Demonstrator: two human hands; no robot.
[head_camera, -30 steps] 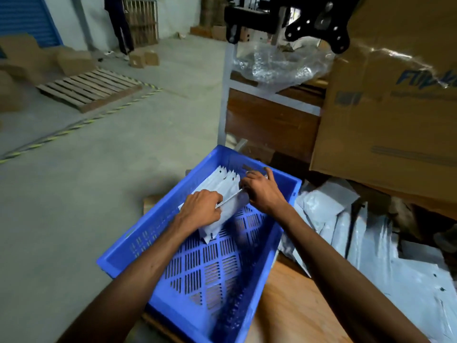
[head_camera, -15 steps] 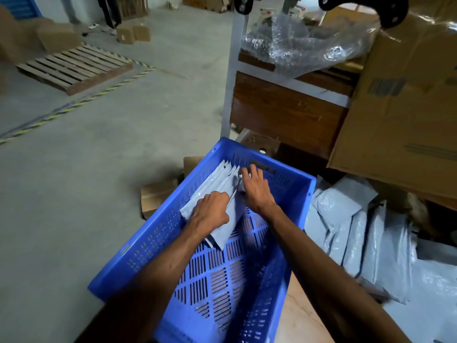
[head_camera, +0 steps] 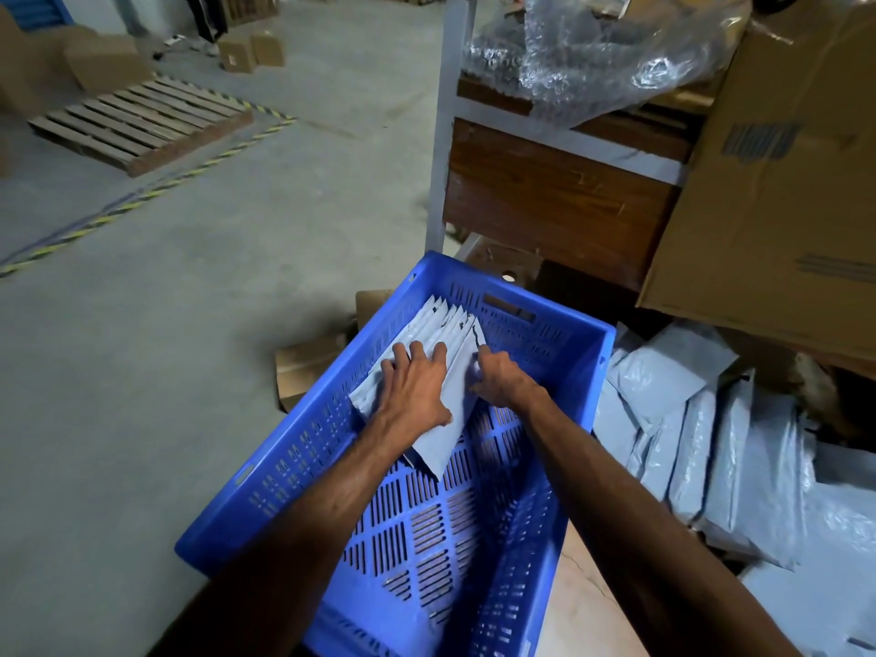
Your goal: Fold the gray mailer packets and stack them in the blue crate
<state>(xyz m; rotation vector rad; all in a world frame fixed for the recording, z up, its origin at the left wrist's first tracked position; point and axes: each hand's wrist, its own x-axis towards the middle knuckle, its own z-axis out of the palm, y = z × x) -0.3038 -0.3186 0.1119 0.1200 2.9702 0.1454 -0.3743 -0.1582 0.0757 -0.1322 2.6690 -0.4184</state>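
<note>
A blue slotted crate (head_camera: 265, 523) stands in front of me on a wooden surface. Several folded gray mailer packets (head_camera: 445, 324) lean in a row against its far left corner. My left hand (head_camera: 415, 388) lies flat on the front packet with fingers spread, pressing it against the row. My right hand (head_camera: 500, 379) sits just to the right, its fingers curled on the right edge of that same packet. A loose heap of unfolded gray mailers (head_camera: 711, 443) lies outside the crate on the right.
A large cardboard box (head_camera: 782, 182) overhangs at the upper right. Behind the crate stands a wooden cabinet (head_camera: 559, 201) with bubble wrap (head_camera: 592, 49) on top. A wooden pallet (head_camera: 137, 120) and small boxes lie on the concrete floor at far left.
My left hand has gone from a curled grip to flat, spread fingers on the packet. My right hand shifted from lying on the row to curling at its right edge.
</note>
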